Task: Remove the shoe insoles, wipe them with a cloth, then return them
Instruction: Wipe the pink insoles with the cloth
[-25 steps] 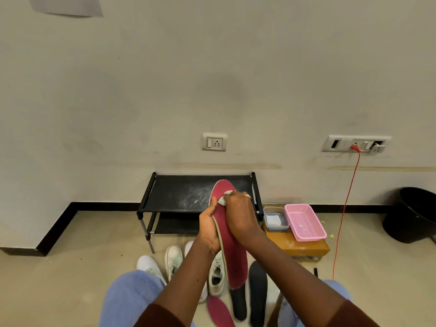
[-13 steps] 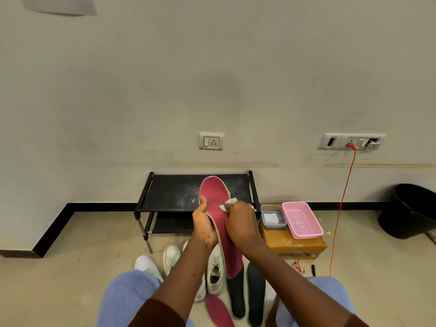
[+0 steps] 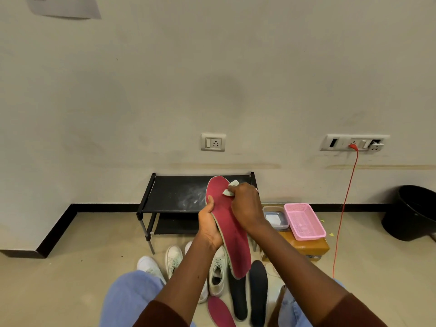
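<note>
We hold the long red fabric-topped insole (image 3: 232, 228) upright in front of the black two-tier shoe rack (image 3: 174, 194), its toe overlapping the rack's top shelf. Our left hand (image 3: 208, 226) grips the insole's left edge at mid-length, fingers curled round behind. Our right hand (image 3: 245, 206) pinches a small pale green cloth (image 3: 230, 188) in clenched fingers against the toe end. On the floor before the rack lie white lace-up sneakers (image 3: 173, 259), two black insoles (image 3: 258, 286) and a second red insole (image 3: 220, 311). Right of the rack sits a pink plastic basket (image 3: 304, 221).
</note>
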